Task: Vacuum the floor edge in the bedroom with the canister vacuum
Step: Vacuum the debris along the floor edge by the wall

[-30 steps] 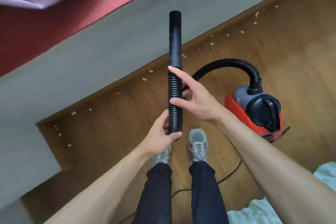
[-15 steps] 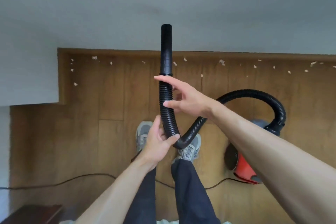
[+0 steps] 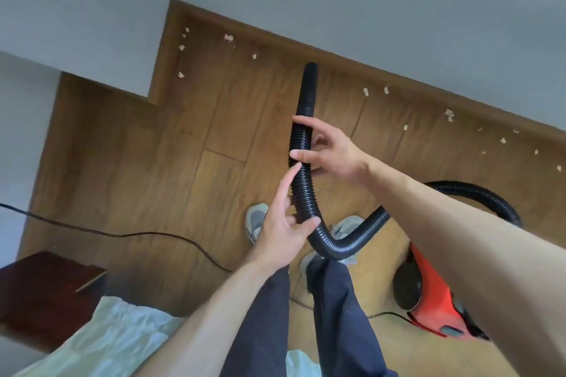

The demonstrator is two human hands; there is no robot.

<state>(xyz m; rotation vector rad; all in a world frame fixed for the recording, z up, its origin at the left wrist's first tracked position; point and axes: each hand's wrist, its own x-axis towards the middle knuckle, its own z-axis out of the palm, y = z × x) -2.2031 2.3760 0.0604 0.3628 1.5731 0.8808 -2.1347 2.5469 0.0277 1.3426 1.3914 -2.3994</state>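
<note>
Head view: both hands on black ribbed plastic hose [image 3: 301, 193], tip raised.
Near floor: thin black power cord [image 3: 122, 234], snag risk when canister drags; red canister vacuum body [image 3: 435, 294] part hidden by forearm. Mid: left hand [image 3: 283, 229] thumb-clasps the bend; right hand [image 3: 332, 150] pinches higher, thumb unseen. Far: smooth black nozzle tube [image 3: 308, 89] short of pale scraps [image 3: 228, 37] at floor edge.

the right hand [image 3: 330, 150], whose fingers were straight against the hose [image 3: 301, 193] a second ago, now curls fingers and thumb round its ribbed part just below the nozzle [image 3: 307, 89]. the left hand [image 3: 281, 232] has raised its forefinger straight along the hose. the view has swung: the floor [image 3: 214, 131] edge now slants, the canister vacuum [image 3: 428, 300] sits lower right, and a cord [image 3: 122, 234] shows at left.
</note>
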